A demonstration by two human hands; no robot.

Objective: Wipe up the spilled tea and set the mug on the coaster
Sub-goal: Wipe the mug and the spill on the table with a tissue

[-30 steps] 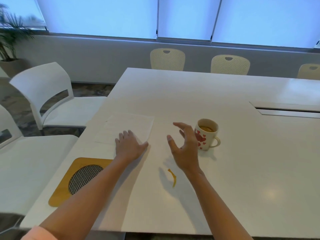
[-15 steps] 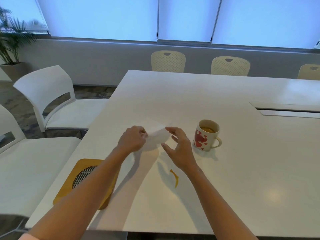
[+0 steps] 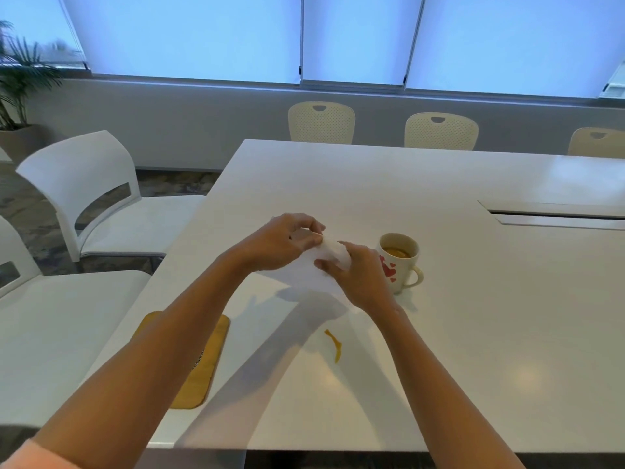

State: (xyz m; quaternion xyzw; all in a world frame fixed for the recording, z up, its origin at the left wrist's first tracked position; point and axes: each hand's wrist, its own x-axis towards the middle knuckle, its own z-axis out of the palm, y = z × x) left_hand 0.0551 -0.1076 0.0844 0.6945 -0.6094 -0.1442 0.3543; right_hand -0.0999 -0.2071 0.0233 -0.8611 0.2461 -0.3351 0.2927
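Note:
A white paper napkin (image 3: 313, 270) hangs above the table, held by both hands. My left hand (image 3: 282, 242) pinches its upper edge and my right hand (image 3: 356, 277) grips its right side. A white mug (image 3: 402, 265) with red hearts stands just right of my right hand, with tea inside. A thin curved streak of spilled tea (image 3: 334, 345) lies on the table nearer to me. The yellow wooden coaster (image 3: 206, 363) sits at the table's left edge, mostly hidden under my left forearm.
The white table (image 3: 473, 316) has a recessed cable slot (image 3: 554, 216) at the far right. White chairs (image 3: 84, 191) stand to the left and beige chairs (image 3: 321, 121) along the far side. A potted plant (image 3: 17, 82) is at the far left.
My left hand lifted the napkin off the table, and my right hand came in and took hold of it. Both hands now hold it up near the mug.

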